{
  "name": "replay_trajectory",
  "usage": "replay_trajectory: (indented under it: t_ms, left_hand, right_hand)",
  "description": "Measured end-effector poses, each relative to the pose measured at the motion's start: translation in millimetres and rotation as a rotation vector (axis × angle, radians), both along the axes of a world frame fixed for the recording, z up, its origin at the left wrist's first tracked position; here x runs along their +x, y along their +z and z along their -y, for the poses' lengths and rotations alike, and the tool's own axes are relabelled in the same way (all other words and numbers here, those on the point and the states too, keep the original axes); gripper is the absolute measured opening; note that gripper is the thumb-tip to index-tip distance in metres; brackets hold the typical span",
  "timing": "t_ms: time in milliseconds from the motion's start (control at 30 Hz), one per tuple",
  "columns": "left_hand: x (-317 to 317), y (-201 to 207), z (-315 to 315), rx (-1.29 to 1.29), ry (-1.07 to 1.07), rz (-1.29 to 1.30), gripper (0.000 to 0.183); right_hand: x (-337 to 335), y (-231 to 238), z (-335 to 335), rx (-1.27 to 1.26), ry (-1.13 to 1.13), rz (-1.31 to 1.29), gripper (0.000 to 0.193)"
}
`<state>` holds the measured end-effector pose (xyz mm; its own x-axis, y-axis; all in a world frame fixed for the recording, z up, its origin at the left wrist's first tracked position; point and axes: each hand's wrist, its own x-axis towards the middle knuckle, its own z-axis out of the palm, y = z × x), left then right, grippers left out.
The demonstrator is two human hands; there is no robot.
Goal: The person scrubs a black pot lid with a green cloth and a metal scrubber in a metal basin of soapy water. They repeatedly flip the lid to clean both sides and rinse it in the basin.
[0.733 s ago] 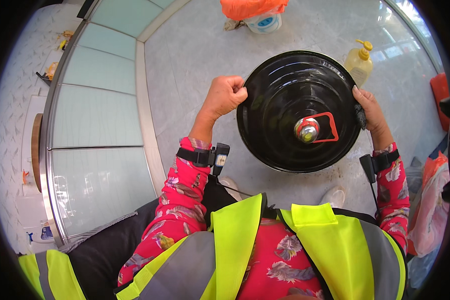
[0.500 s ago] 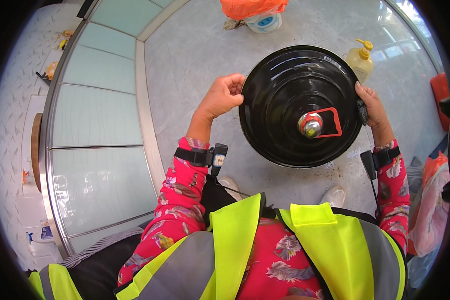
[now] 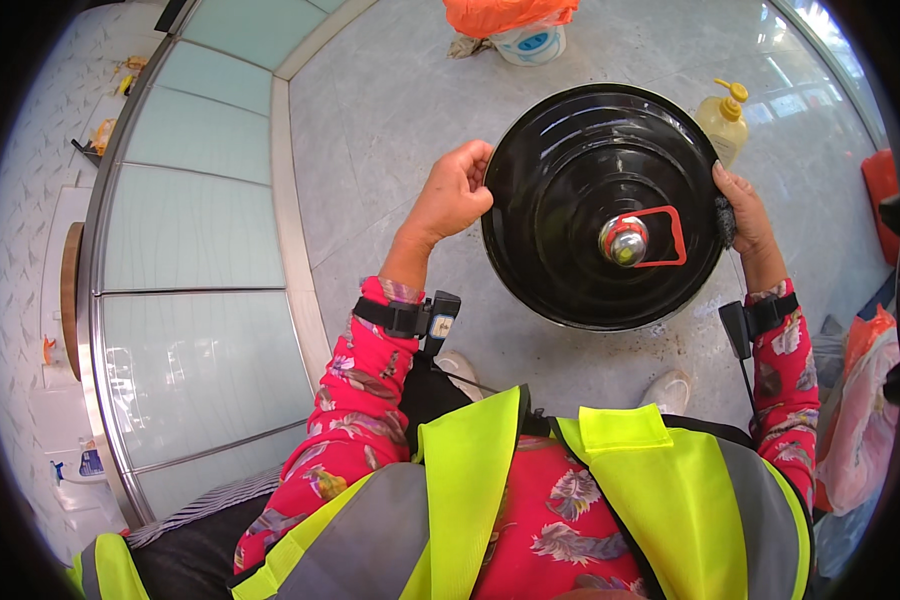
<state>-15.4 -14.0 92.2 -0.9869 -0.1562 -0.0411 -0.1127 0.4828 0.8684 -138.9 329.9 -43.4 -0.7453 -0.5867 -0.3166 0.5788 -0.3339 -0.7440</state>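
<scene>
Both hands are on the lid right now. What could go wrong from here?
1. The black lid could slip: the left hand holds only its rim, and the glossy surface might be slick.
2. The right hand has a dark scrubbing pad at the same rim, which might loosen its hold or let the pad drop.
3. The yellow pump bottle appears just beyond the lid's right edge, so a swing that way might knock it over.

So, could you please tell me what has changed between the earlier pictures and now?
The black lid has shifted slightly forward and to the right. Nothing was let go: the left hand and right hand stay at its rim, the right with a dark pad. The pump bottle and bucket stayed put.
</scene>
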Motion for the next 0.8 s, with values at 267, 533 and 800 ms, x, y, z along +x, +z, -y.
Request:
replay_trajectory:
  t_ms: [267, 533, 800]
  left_hand:
    - [-2, 8, 9, -0.338, 0.035, 0.094, 0.003]
    - [-1, -4, 0, 0.136, 0.025, -0.017, 0.018]
    - [-1, -1, 13, -0.041, 0.095, 0.142, 0.026]
  right_hand:
    - [3, -2, 1, -0.001, 0.051, 0.016, 0.032]
    - [2, -1, 2, -0.059, -0.045, 0.047, 0.029]
    - [-1, -9, 4, -0.043, -0.069, 0.031, 0.034]
